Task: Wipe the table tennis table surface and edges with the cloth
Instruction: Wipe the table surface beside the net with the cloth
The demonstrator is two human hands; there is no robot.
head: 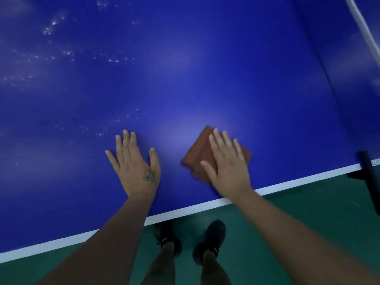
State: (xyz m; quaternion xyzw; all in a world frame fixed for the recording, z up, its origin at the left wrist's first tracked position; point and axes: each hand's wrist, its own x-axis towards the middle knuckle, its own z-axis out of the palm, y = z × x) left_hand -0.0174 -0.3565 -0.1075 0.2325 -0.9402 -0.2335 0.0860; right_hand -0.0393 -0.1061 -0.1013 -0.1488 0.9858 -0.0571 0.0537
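Note:
A blue table tennis table [185, 68] fills most of the head view, with a white line along its near edge [115, 227]. A folded brown-red cloth [200, 153] lies flat on the surface close to that edge. My right hand [226, 165] presses on the cloth with straight, spread fingers, covering its right half. My left hand [134, 161] rests flat on the bare blue surface, about a hand's width left of the cloth, fingers straight and holding nothing. Small bright specks or droplets [61, 54] dot the left part of the table.
The black net post and clamp [370, 177] sit at the table's right edge, with the white net top [364, 25] running up at the far right. Green floor [298, 212] lies below the edge, where my two dark shoes [209, 239] stand.

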